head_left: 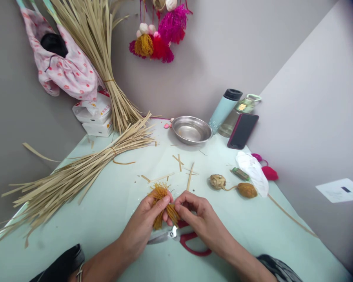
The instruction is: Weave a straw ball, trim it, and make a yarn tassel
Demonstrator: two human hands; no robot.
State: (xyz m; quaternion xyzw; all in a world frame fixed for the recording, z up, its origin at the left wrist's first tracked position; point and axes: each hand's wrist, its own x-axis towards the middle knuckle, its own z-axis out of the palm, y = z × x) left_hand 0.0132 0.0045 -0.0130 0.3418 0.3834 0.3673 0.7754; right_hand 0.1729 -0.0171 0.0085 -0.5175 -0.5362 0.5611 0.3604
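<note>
Both hands meet over the pale green table [114, 203] near its front edge. My left hand [145, 223] is closed around a mustard-yellow yarn tassel [161, 196], whose fringe sticks out above and below the fingers. My right hand [198, 219] pinches the same tassel's strands from the right side. Under the hands lie scissors with red handles [182, 237], blades pointing left. A small woven straw ball [217, 181] joined by a cord to a brown pompom [247, 190] rests to the right.
A bundle of straw strips [76, 172] lies across the left side, another [102, 62] leans on the wall. A steel bowl [191, 130], two bottles [225, 109], a phone [242, 130], white cloth [253, 172], boxes [95, 117] and hanging tassels [159, 39] stand behind.
</note>
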